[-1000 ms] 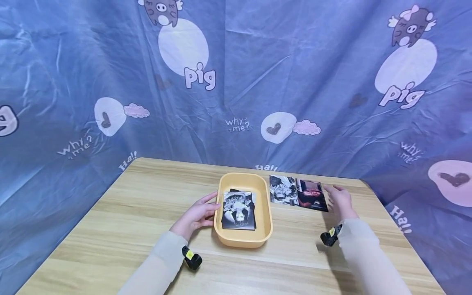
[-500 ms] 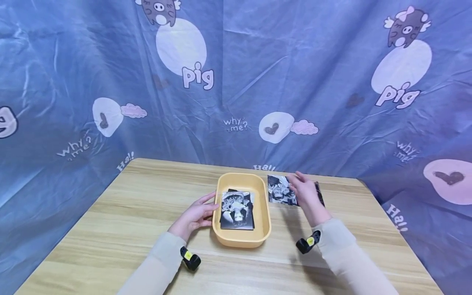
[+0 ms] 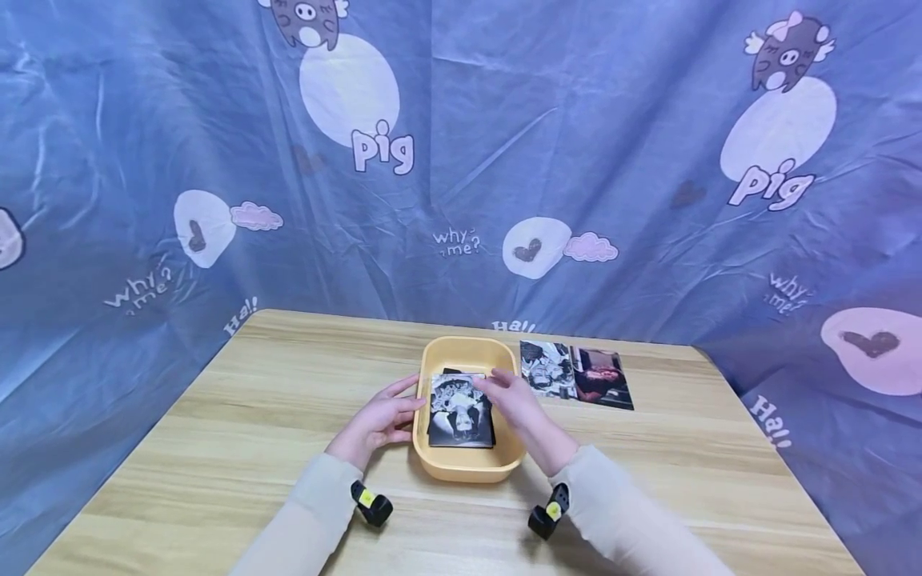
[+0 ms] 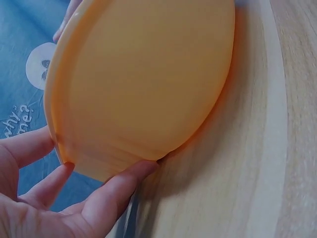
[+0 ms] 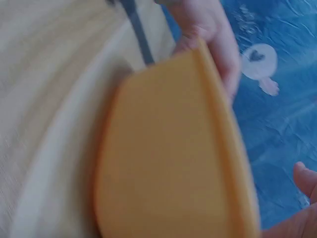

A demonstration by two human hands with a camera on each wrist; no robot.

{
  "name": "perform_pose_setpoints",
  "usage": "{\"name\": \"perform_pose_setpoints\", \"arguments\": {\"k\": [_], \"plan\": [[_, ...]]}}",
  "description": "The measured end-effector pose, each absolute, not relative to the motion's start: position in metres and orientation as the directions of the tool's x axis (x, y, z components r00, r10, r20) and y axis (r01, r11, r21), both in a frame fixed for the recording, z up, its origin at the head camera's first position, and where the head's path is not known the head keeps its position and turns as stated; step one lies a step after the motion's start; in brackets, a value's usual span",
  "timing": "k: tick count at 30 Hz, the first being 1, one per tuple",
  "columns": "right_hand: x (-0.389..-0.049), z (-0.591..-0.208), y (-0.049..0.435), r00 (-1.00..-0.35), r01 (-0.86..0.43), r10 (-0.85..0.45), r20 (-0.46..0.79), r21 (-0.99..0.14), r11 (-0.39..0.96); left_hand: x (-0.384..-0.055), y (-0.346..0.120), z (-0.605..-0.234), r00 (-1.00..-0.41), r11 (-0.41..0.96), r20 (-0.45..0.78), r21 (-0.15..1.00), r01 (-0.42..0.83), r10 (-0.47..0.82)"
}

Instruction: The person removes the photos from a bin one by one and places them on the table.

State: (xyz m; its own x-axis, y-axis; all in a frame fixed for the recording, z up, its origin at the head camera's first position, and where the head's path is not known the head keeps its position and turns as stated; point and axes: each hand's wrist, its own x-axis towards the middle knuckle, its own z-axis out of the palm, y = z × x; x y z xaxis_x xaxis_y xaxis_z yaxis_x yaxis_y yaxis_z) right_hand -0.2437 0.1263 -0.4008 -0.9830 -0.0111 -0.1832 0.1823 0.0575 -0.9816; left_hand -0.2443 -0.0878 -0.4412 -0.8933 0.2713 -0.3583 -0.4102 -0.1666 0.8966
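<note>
A yellow plastic tray [image 3: 470, 476] stands on the table with a small stack of photo cards in it. The top card [image 3: 461, 412] is black and white. My left hand [image 3: 378, 420] holds the tray's left side; in the left wrist view its fingertips are at the rim and its thumb at the base. Over the tray's right rim reaches my right hand [image 3: 515, 404], its relaxed fingers above the top card's right corner and nothing visible in them. Beyond the tray lie a black-and-white photo card [image 3: 547, 370] and a reddish dark photo card [image 3: 601, 378], side by side.
The light wooden table [image 3: 238, 448] reaches back to a blue cloth [image 3: 461, 144] printed with pigs and words. A black wrist camera [image 3: 372, 506] sits at the left sleeve, and another wrist camera [image 3: 550, 512] at the right sleeve.
My right hand has swept left from beside the reddish card, across the two cards, to over the tray. The two cards still lie on the table, and my left hand has stayed at the tray.
</note>
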Motion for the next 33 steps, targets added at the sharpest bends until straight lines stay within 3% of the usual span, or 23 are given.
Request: {"name": "perform_pose_setpoints", "arguments": {"k": [4,12,18,33], "plan": [[-0.239,-0.411,0.115,-0.981,0.190,0.017,-0.191,-0.959,0.209,-0.245,-0.088,-0.441,-0.896,-0.168,-0.359,0.897,-0.408,0.260],[-0.241,-0.427,0.105,-0.961,0.276,0.082,-0.266,-0.947,0.165,-0.245,-0.088,-0.441,-0.893,-0.174,-0.365,0.892,-0.416,0.263],[-0.245,-0.432,0.102,-0.964,0.261,0.111,-0.242,-0.940,0.218,-0.246,-0.086,-0.440,-0.894,-0.171,-0.369,0.893,-0.417,0.256],[-0.248,-0.437,0.099,-0.955,0.295,0.074,-0.286,-0.926,0.234,-0.244,-0.086,-0.442,-0.902,-0.164,-0.362,0.900,-0.405,0.236]]}}
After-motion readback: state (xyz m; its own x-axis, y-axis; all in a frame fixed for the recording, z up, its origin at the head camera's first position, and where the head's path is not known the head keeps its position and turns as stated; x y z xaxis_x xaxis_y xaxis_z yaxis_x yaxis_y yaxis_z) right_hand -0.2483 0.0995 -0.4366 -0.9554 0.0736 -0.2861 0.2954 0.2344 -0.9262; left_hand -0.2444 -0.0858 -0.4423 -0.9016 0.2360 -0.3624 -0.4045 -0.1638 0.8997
